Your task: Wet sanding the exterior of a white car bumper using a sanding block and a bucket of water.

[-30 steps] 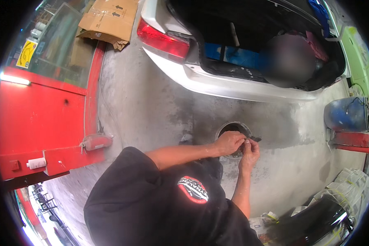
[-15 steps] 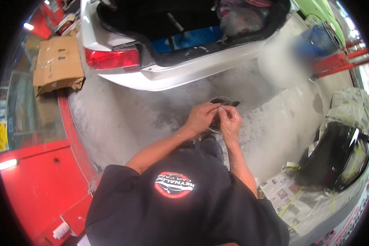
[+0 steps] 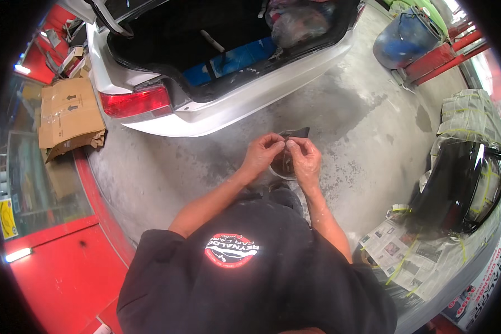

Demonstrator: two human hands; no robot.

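My left hand point(image 3: 263, 152) and my right hand point(image 3: 304, 156) are raised together in front of my chest, fingertips pinched against each other on a small thin dark piece point(image 3: 296, 133) that sticks up between them. Both hands hover above a small round container point(image 3: 282, 167) on the concrete floor; its rim shows just below my fingers. What exactly the dark piece is I cannot tell. My black shirt with a round red and white badge fills the lower middle.
A white car point(image 3: 217, 106) with its boot open stands ahead. A cardboard box point(image 3: 69, 117) lies left by red panels point(image 3: 67, 273). A blue drum point(image 3: 403, 39) sits far right. A black car part point(image 3: 462, 186) masked with newspaper rests on the right.
The view has swung, so the car has shifted up and left in the picture. My hands stay together over the round container, still pinching the small dark piece.
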